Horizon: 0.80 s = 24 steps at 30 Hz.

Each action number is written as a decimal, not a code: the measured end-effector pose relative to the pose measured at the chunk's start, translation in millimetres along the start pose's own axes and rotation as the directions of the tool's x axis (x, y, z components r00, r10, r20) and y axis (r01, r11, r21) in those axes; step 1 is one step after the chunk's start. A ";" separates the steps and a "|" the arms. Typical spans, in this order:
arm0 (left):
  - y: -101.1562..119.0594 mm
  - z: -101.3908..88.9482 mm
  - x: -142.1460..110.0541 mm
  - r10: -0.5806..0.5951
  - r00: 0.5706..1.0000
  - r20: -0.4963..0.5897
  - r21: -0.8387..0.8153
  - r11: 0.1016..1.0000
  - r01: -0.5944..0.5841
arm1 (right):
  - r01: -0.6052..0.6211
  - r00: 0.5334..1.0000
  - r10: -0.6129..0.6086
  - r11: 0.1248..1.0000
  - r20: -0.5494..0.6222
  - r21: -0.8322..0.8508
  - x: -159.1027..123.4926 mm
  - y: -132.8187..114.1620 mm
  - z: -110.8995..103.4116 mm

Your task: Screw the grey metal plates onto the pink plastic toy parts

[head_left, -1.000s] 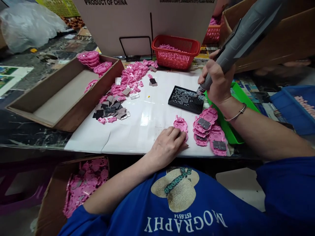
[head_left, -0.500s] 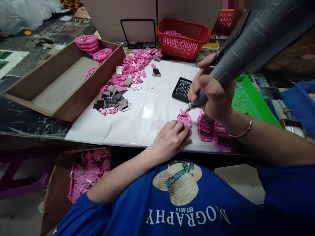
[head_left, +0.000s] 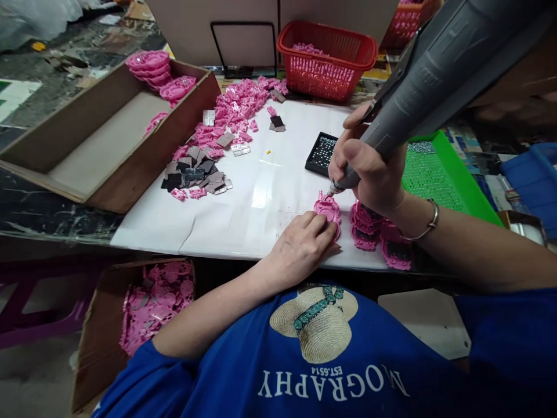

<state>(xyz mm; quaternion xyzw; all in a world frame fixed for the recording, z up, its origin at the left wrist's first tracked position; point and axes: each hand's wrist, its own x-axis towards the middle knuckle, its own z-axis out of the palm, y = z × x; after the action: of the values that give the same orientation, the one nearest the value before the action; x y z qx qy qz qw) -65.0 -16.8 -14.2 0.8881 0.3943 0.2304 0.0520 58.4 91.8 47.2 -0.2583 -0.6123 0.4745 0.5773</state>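
My right hand (head_left: 369, 165) is wrapped round a grey electric screwdriver (head_left: 418, 98) that slants down to the left. Its bit meets the upper edge of a pink plastic casing (head_left: 326, 209) near the table's front edge. On the lower part of that casing rest the curled fingers of my left hand (head_left: 304, 241), holding it against the white sheet. Several pink casings with dark plates (head_left: 364, 229) lie just to the right, some stacked. A black tray of small screws (head_left: 319, 152) sits behind my right hand, which hides part of it.
A cardboard tray (head_left: 117, 174) with pink casings stands at left. Beside it lie heaps of pink parts (head_left: 243, 104) and dark plates (head_left: 200, 168). A red basket (head_left: 326, 72) is at the back, a green tray (head_left: 470, 191) at right. Below the table is a box (head_left: 93, 331) of pink parts.
The view has shifted slightly. Both hands, the screwdriver and the pink casing keep nearly the same positions relative to one another, with the bit still at the casing's upper edge.
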 end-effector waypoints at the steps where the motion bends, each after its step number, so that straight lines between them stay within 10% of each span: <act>1: -0.1 0.3 0.1 0.007 1.000 -0.006 -0.001 1.000 -0.007 | 0.014 1.000 -0.015 1.000 0.007 0.010 -0.9 1.4 0.4; 12: -0.5 3.2 -0.1 0.033 0.998 -0.062 -0.005 0.999 -0.033 | 0.041 0.992 -0.057 0.989 0.111 0.139 11.5 -1.2 -10.3; 16: -1.1 2.5 -0.3 0.040 0.997 -0.068 -0.014 0.999 -0.041 | 0.233 0.972 -0.231 0.972 -0.049 0.039 37.7 -11.1 -26.6; 24: -0.6 2.2 -0.5 0.036 0.997 -0.065 -0.036 0.999 -0.039 | 0.187 0.952 -0.210 0.975 -0.222 -0.123 67.1 21.8 -59.1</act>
<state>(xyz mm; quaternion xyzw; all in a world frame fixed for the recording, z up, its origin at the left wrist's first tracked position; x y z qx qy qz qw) -64.8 -16.6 -16.6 0.8863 0.3746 0.2673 0.0514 96.2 175.5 52.1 -0.2780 -0.5861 0.3490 0.6763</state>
